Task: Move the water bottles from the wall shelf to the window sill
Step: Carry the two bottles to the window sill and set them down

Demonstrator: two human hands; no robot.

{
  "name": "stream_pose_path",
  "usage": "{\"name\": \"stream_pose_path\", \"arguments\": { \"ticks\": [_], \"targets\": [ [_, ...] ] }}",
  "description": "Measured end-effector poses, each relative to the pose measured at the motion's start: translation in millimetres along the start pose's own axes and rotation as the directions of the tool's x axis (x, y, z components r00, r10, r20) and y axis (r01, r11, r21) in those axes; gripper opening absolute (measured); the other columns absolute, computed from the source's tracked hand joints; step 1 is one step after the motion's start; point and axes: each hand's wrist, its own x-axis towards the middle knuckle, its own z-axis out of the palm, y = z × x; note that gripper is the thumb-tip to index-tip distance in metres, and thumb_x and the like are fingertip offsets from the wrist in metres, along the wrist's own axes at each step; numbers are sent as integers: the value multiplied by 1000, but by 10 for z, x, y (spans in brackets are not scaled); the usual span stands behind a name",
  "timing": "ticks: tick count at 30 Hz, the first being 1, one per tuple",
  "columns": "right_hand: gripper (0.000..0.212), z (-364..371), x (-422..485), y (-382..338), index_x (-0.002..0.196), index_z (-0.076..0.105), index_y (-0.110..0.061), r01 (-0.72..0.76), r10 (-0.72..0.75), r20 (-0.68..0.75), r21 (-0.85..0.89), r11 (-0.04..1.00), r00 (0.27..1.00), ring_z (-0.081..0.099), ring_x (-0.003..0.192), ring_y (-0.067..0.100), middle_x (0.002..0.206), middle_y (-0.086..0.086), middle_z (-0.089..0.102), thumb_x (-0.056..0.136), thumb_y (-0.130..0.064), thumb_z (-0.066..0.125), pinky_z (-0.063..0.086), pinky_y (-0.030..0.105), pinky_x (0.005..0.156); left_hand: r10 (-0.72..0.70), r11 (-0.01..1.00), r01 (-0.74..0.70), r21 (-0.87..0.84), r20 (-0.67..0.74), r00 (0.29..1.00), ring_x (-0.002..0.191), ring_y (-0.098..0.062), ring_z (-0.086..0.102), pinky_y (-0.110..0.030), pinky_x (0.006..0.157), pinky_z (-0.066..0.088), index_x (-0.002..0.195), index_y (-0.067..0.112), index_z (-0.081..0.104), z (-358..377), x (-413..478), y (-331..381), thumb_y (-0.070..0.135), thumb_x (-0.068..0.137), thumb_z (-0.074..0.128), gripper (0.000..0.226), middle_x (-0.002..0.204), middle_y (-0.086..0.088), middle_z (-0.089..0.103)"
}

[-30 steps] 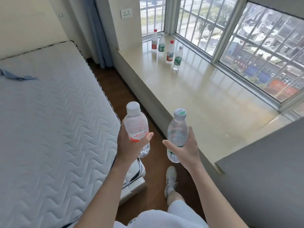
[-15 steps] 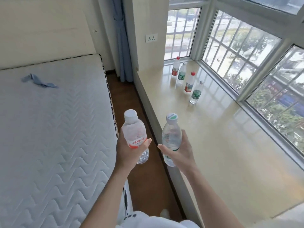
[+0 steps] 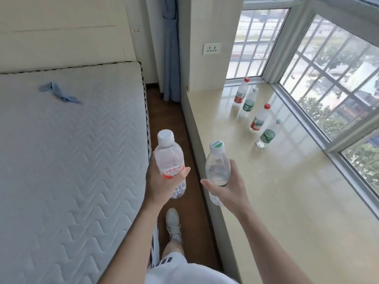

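Observation:
My left hand (image 3: 162, 183) grips a clear water bottle with a white cap and red label (image 3: 169, 158), held upright over the floor strip beside the bed. My right hand (image 3: 227, 187) grips a second clear bottle with a white and green cap (image 3: 217, 165), upright at the near edge of the beige window sill (image 3: 287, 191). Several bottles stand in a row on the sill's far part: a red-capped one (image 3: 241, 91), a green-labelled one (image 3: 250, 102), another red-capped one (image 3: 260, 117) and a green-labelled one (image 3: 267, 135). The wall shelf is out of view.
A bare quilted mattress (image 3: 67, 160) fills the left, with a blue cloth (image 3: 59, 93) on it. A narrow wooden floor strip (image 3: 176, 124) runs between bed and sill; my shoe (image 3: 174, 224) is on it. Barred windows (image 3: 328, 78) border the sill. A blue curtain (image 3: 171, 50) hangs ahead.
The view has advanced along the floor strip and tilted up, so the sill bottles appear closer. Both hands keep their bottles, in much the same pose.

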Motion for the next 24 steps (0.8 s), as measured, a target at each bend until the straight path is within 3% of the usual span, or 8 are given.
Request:
{"name": "stream_pose_path", "arguments": {
  "ticks": [8, 14, 17, 24],
  "targets": [
    [60, 576, 1560, -261, 115, 52, -28, 0, 0, 16, 16, 1000, 1000, 64, 92, 5, 101, -15, 64, 66, -44, 82, 52, 21, 75, -7, 1000, 7, 11, 11, 1000, 102, 6, 58, -3, 78, 46, 122, 23, 50, -146, 1572, -159, 14, 68, 88, 67, 107, 13, 60],
    [59, 954, 2664, -486, 113, 52, -27, -11, 11, -36, 14, 1000, 999, 63, 88, 3, 97, -16, 63, 65, -45, 82, 50, 17, 70, -54, 998, 55, -16, 9, 998, 103, -17, 65, -15, 83, 55, 124, 15, 53, -324, 2798, -334, 36, 61, 82, 72, 111, 0, 65],
    [57, 1090, 3076, -508, 112, 53, -29, -25, 27, -50, 37, 999, 998, 65, 89, 6, 97, -16, 64, 66, -42, 84, 52, 21, 72, -47, 999, 47, -7, 22, 999, 104, -19, 65, -22, 84, 57, 124, 15, 54, -369, 3280, -396, 41, 60, 82, 74, 111, -1, 66],
    [54, 1252, 3892, -430, 109, 53, -29, -38, 39, -72, 11, 999, 997, 64, 86, 6, 94, -22, 62, 67, -43, 85, 51, 20, 70, -58, 997, 61, -44, 70, 996, 103, -14, 65, -14, 81, 54, 123, 13, 55, -200, 4154, -553, 33, 63, 83, 69, 108, 0, 66]
  ]
}}
